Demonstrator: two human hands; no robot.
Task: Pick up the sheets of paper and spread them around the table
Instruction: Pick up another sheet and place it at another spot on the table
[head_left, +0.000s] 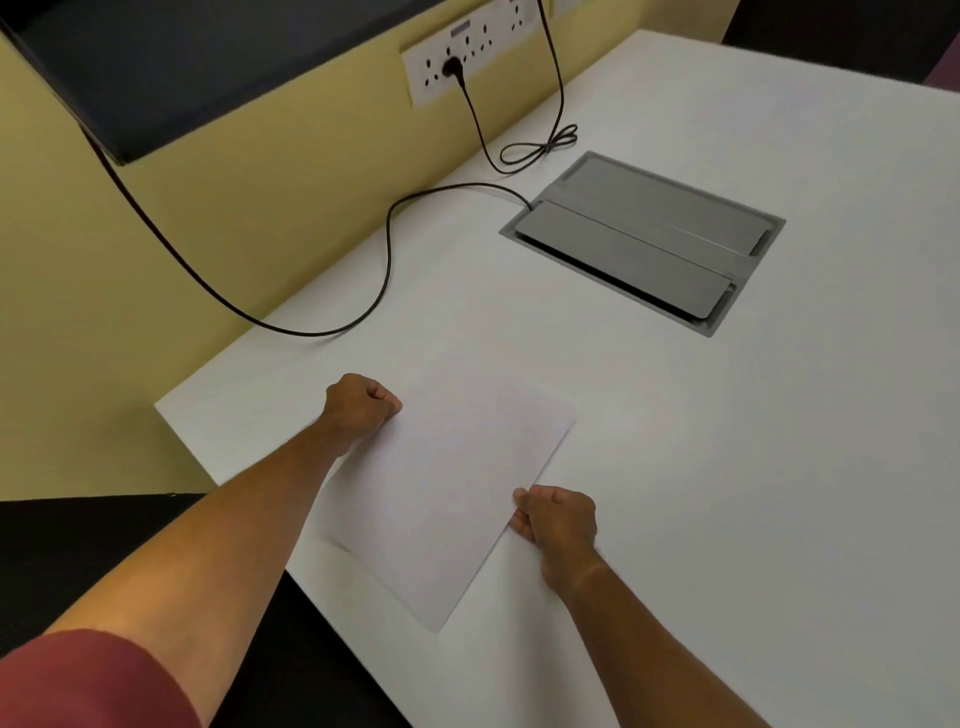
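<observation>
White sheets of paper (447, 493) lie as one flat stack near the front left corner of the white table (727, 467). My left hand (361, 405) is closed on the stack's far left corner. My right hand (558, 517) pinches the stack's right edge between thumb and fingers. How many sheets the stack holds cannot be told. Both forearms reach in from the bottom of the view.
A grey flip-lid cable box (644, 241) is set into the table behind the paper. Black cables (387, 260) run from a wall socket panel (457, 60) across the table's back left. The table's left edge (218, 467) drops off beside my left arm.
</observation>
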